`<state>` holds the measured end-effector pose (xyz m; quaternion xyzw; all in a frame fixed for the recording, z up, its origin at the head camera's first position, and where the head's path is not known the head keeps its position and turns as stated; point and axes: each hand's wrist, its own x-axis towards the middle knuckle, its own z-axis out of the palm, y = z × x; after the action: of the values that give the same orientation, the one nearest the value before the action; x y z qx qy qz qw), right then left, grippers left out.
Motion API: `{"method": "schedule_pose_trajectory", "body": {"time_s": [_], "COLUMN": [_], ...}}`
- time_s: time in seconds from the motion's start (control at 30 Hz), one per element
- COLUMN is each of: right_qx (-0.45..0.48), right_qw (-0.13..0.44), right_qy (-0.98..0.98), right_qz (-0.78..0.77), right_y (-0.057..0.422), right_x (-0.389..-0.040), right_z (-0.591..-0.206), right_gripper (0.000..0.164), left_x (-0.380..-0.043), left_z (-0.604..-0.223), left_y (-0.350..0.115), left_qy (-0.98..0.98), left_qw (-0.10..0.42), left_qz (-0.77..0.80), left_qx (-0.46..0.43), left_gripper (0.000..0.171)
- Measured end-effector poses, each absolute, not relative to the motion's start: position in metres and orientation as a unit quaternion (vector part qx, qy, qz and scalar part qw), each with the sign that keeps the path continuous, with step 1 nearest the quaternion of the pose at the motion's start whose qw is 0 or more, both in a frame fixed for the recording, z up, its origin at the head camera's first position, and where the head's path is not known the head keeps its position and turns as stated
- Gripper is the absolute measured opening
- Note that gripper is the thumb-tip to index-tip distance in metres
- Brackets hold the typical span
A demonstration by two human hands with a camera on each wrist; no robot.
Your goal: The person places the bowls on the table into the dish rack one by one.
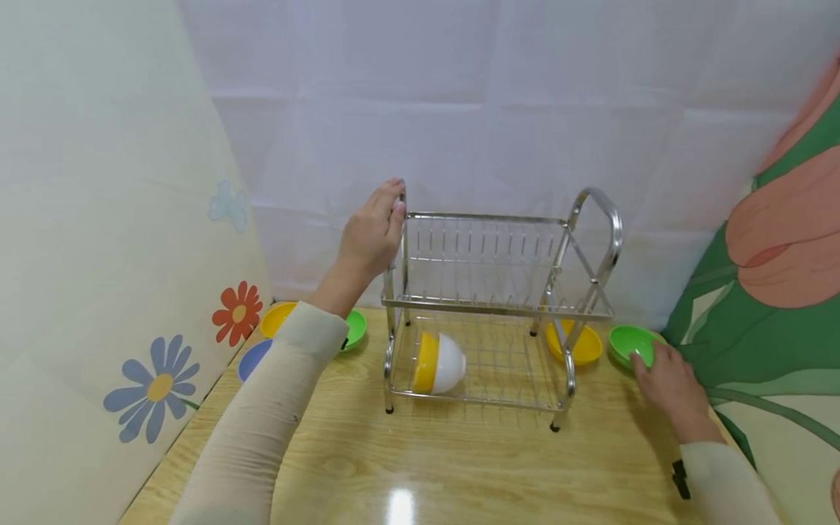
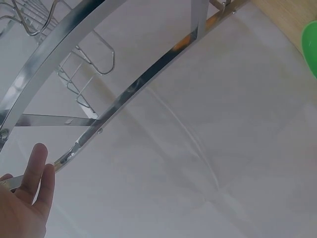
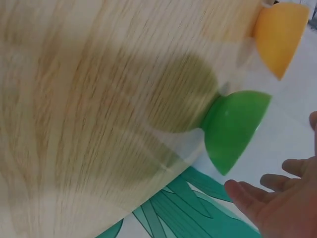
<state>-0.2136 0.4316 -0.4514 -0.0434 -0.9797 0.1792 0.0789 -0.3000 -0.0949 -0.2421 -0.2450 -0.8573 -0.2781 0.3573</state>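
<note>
My left hand [image 1: 370,237] holds the top of the left side arch of a two-tier chrome dish rack [image 1: 472,310]; in the left wrist view its fingers [image 2: 45,186] lie about the metal bar. At the right, my right hand [image 1: 672,386] reaches beside a green bowl [image 1: 631,341] that stands upright on the table. The right wrist view has the thumb and fingers spread, just short of the bowl's rim. On the rack's lower tier, a white bowl [image 1: 449,363] and a yellow bowl [image 1: 426,364] sit tipped on their sides, against each other.
Another yellow bowl [image 1: 586,348] stands behind the rack's right leg. Left of the rack are a yellow bowl [image 1: 274,319], a blue bowl [image 1: 251,359] and a green bowl [image 1: 356,330], partly hidden by my left arm. Cloth-covered walls [image 1: 459,146] close in the wooden table [image 1: 367,452].
</note>
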Motion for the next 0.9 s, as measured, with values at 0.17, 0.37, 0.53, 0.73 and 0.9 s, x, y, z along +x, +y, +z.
{"method": "schedule_pose_trajectory", "body": {"time_s": [0.17,0.37,0.53,0.73,0.9], "right_qx": [-0.031,-0.028,-0.035,-0.049,-0.054], "right_qw": [0.077,0.055,0.047,0.039,0.032], "right_qy": [-0.977,-0.978,-0.979,-0.978,-0.977], "right_qz": [0.195,0.2,0.196,0.197,0.202], "right_y": [0.437,0.443,0.449,0.457,0.461], "right_x": [-0.226,-0.238,-0.24,-0.243,-0.248], "right_z": [-0.455,-0.457,-0.457,-0.462,-0.469], "right_gripper": [0.084,0.086,0.087,0.093,0.101], "left_x": [-0.299,-0.3,-0.298,-0.298,-0.298], "left_z": [-0.242,-0.241,-0.24,-0.238,-0.238], "left_y": [-0.095,-0.095,-0.091,-0.086,-0.085], "left_qy": [-0.861,-0.865,-0.871,-0.876,-0.876], "left_qw": [0.357,0.349,0.335,0.326,0.326], "left_qz": [-0.273,-0.27,-0.272,-0.268,-0.267], "left_qx": [-0.24,-0.238,-0.234,-0.236,-0.235], "left_gripper": [0.044,0.046,0.046,0.047,0.046]}}
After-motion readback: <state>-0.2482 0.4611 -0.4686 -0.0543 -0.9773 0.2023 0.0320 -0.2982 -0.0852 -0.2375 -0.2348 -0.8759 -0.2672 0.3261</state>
